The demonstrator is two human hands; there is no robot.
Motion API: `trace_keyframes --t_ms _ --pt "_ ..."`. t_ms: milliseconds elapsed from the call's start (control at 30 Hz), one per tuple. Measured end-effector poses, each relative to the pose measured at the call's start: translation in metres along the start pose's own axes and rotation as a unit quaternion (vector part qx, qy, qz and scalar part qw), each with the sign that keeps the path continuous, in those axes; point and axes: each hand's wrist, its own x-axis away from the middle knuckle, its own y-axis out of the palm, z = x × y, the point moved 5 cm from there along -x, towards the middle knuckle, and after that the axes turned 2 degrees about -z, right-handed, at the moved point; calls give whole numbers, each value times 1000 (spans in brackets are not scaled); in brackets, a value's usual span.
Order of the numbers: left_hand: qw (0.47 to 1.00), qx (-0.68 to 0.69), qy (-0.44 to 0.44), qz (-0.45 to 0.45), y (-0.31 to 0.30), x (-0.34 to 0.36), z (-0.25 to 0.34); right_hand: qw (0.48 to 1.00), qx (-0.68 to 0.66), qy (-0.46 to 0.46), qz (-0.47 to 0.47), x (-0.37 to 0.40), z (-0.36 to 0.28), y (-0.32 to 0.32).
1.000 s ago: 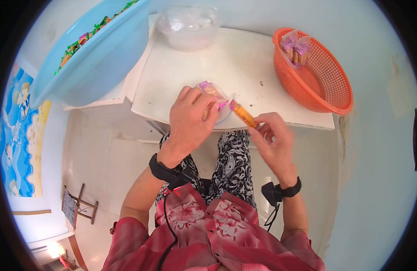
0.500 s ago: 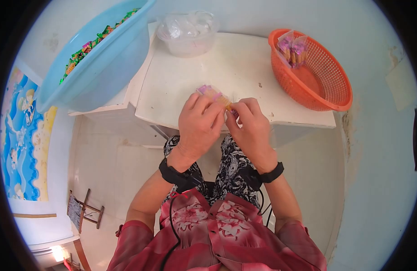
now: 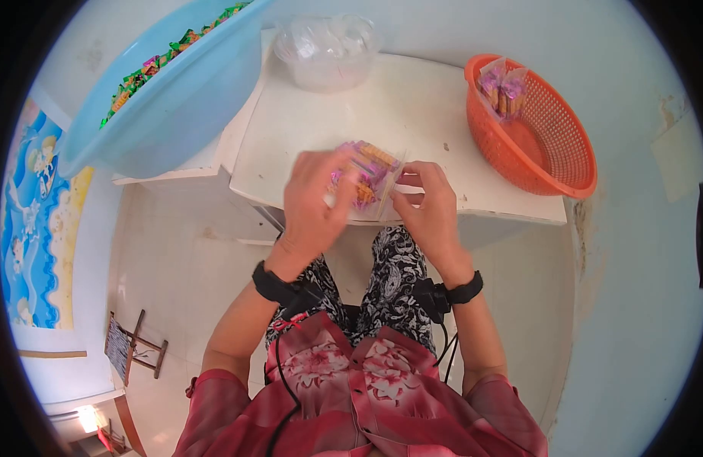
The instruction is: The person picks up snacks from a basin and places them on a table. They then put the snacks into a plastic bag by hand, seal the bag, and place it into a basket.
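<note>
A clear plastic bag (image 3: 376, 174) holding purple and yellow wrapped snacks lies at the front edge of the white table, between my two hands. My right hand (image 3: 427, 199) pinches the bag's right edge between thumb and fingers. At the bag's left side is my left hand (image 3: 315, 199), slightly blurred, with thumb and fingers apart over the purple packets. Whether its fingertips touch the bag is hard to tell.
A blue basin (image 3: 191, 114) of green-wrapped packets stands at the left. Toward the back is a clear tub (image 3: 336, 75) of plastic bags. An orange basket (image 3: 530, 137) on the right of the white table (image 3: 420, 99) contains filled bags (image 3: 504, 91).
My left hand has opened and moved left, uncovering the bag. The bag now lies flatter and more of its contents shows. The view has shifted slightly.
</note>
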Motion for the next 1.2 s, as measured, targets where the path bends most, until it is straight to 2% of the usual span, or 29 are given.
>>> trace_keyframes --t_ms 67,167,267,367,467,567,767,867,967,1067,1200 --pt "991 73 -112 14 -1 -3 -36 1000 3 3 -11 0 3 -2" --pt "966 147 -207 -46 11 -11 -81 999 41 -16 27 -5 11 -2" --pt "931 234 -259 -106 28 -13 -105 986 157 -41 43 -9 8 -6" --pt "923 262 -252 -126 40 -12 -108 989 126 -51 56 -14 17 -6" --pt "935 236 -220 -146 48 -9 -98 997 57 -16 55 -19 22 1" --pt "946 225 -203 -116 54 -3 -81 994 82 -47 60 -24 19 10" --pt "938 224 -245 -97 39 -5 -85 989 126 -13 75 -18 29 -4" --pt "974 126 -160 -96 32 -9 -74 995 74 -7 71 -10 32 -10" --pt "985 -3 -77 -152 37 -13 -45 998 34 -19 53 -3 32 -2" --pt "973 -20 -72 -220 58 -1 -44 997 64 -15 32 -4 33 2" --pt "983 16 -136 -121 49 0 -54 996 14 24 85 1 30 -12"
